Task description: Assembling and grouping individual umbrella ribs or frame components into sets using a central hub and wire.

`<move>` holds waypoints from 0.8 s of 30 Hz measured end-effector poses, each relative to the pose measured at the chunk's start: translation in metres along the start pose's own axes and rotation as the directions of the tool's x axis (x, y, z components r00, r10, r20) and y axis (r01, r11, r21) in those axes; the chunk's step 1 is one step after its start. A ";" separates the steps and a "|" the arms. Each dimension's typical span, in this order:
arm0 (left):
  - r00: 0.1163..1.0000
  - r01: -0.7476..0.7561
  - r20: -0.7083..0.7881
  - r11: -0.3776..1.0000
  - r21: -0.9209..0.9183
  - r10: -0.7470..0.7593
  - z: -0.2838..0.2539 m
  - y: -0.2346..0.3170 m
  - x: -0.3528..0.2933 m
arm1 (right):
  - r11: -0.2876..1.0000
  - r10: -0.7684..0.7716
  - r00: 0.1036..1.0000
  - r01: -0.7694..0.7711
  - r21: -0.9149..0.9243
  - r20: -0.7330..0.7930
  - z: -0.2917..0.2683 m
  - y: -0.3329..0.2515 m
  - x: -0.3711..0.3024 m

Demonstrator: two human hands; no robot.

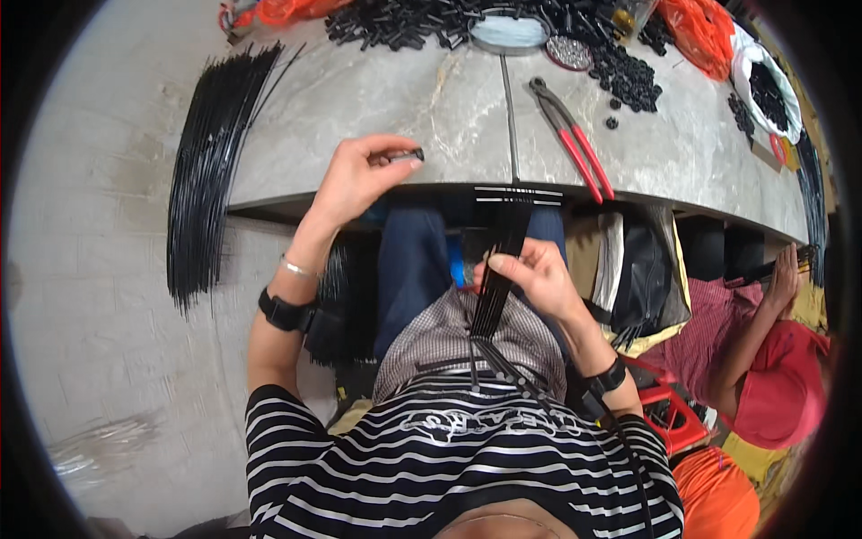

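Over the near edge of the grey marbled table (395, 99), my left hand (359, 175) pinches a small dark piece (417, 154) between thumb and fingers. My right hand (539, 274) is closed round a bundle of thin black rods (494, 301) above my lap. The bundle's far end fans out by the table edge, where several thin pale-and-black strips (519, 196) lie crosswise. Its near end spreads into loose rods against my striped shirt. Some of my right fingers are hidden behind the bundle.
Red-handled pliers (575, 144) lie on the table. Behind them are piled short black tubes (404, 22), a clear dish (509, 33), a dish of small metal parts (569, 52) and black caps (628, 79). Long black rods (211, 171) overhang the left edge. A co-worker's hand (783, 278) is at right.
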State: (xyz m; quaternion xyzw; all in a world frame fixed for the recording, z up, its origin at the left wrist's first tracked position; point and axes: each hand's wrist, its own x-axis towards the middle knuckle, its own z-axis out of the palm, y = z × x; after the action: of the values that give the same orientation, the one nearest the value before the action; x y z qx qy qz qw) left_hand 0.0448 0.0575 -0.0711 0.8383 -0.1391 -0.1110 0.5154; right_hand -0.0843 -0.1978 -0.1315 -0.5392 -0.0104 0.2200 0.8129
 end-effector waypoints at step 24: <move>0.973 0.227 0.202 0.606 -0.763 -0.110 0.071 -0.001 -0.037 | 0.998 0.041 0.997 -0.037 -0.054 0.059 0.010 0.001 0.004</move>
State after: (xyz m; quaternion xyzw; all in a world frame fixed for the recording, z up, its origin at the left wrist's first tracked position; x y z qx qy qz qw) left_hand -0.0127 0.0118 -0.1016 0.5309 -0.0316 -0.2644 0.8045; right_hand -0.0832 -0.1874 -0.1297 -0.5539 -0.0302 0.2516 0.7931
